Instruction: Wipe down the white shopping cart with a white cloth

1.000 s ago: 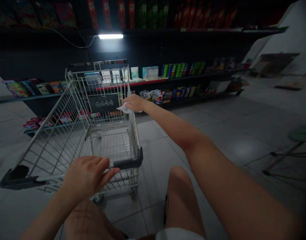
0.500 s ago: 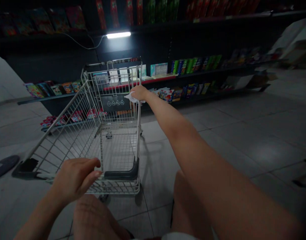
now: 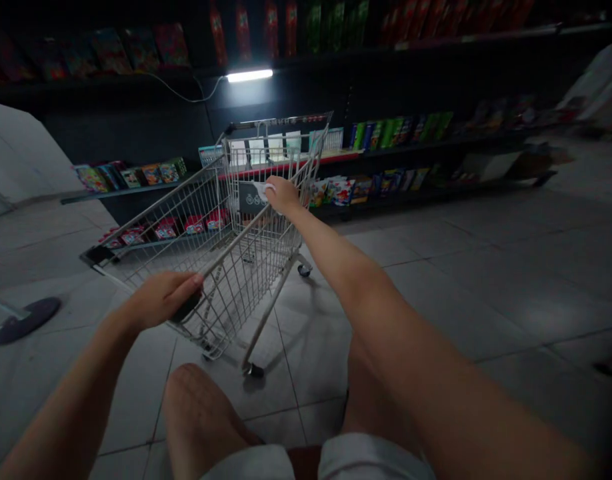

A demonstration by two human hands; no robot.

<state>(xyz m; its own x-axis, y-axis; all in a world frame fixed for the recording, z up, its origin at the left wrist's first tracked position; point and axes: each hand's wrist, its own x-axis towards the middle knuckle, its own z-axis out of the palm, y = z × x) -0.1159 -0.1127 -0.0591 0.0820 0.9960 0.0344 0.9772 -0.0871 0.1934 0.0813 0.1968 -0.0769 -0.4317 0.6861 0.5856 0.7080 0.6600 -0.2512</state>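
Fingers of the right hand (image 3: 285, 195) close around a white cloth (image 3: 261, 191) at the side rail of the shopping cart (image 3: 236, 241). The left hand (image 3: 161, 299) lies over the cart's dark near corner (image 3: 187, 309), its grip hidden; stocked shelves (image 3: 396, 160) stand beyond.

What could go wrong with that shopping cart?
The shopping cart stands on wheels, with a near wheel on the tiles, so it might roll if the left hand or the right hand pushes too hard. If it rolled toward the person, it could bump a bare knee. The white cloth in the right hand might also snag on the cart's wire side.
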